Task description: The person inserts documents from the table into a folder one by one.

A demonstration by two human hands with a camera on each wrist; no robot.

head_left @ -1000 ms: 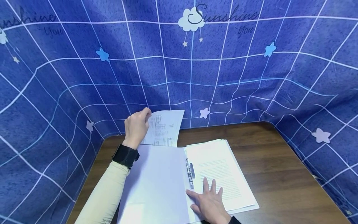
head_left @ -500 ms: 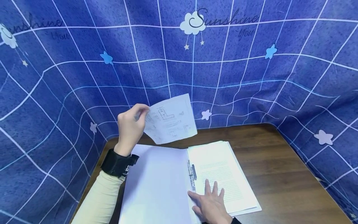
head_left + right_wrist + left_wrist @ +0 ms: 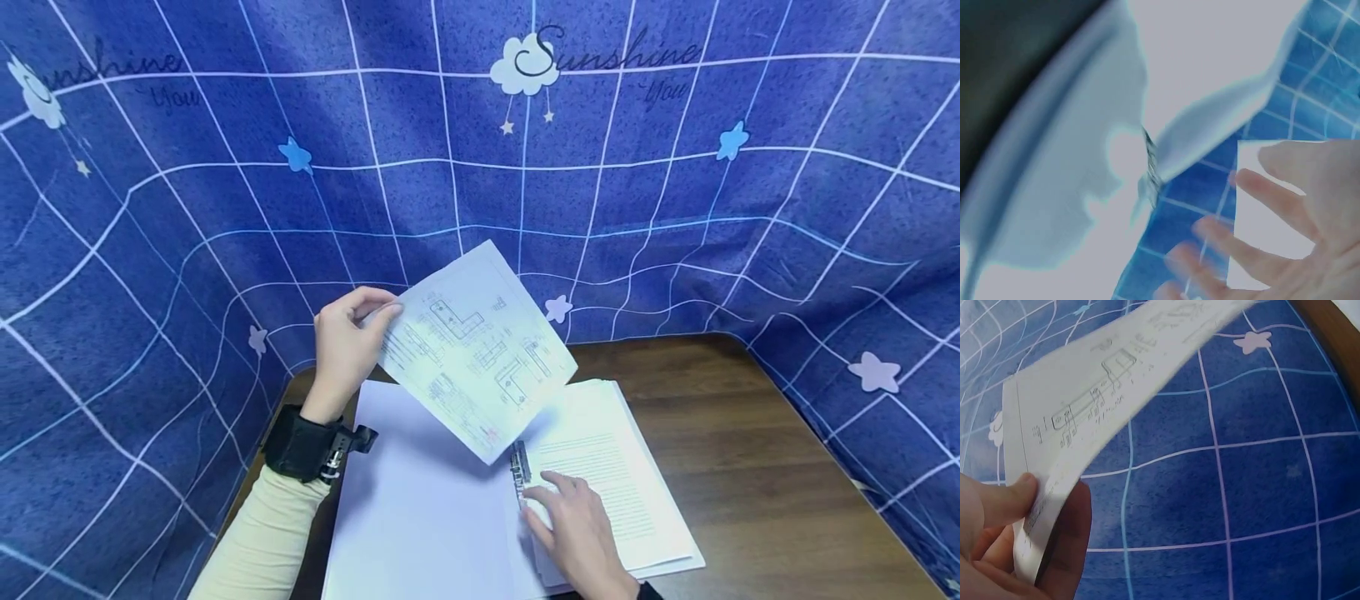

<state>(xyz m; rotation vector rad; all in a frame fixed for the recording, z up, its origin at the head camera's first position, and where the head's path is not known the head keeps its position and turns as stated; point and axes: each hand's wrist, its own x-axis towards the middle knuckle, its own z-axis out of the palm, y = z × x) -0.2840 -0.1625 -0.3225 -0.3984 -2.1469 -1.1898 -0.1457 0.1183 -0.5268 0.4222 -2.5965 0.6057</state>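
Note:
My left hand [image 3: 347, 346] pinches a sheet of paper [image 3: 472, 342] with technical drawings between thumb and fingers. The sheet hangs tilted above an open folder [image 3: 420, 500], its lower corner near the metal clip [image 3: 519, 468] at the folder's spine. In the left wrist view the thumb lies on the printed face of the sheet [image 3: 1085, 394], with fingers behind it. My right hand [image 3: 581, 533] is over the printed pages [image 3: 630, 483] near the clip, fingers apart and slightly bent. The right wrist view shows those fingers [image 3: 1260, 200] blurred and holding nothing.
The folder lies on a brown wooden table [image 3: 765, 467], whose surface shows to the right of it. A blue cloth [image 3: 420, 200] with white lines, stars and clouds stands behind and at both sides of the table.
The drawing sheet has come up from behind the folder and swung right and nearer, over the spine. My right hand, spread flat on the pages before, has lifted and bent its fingers.

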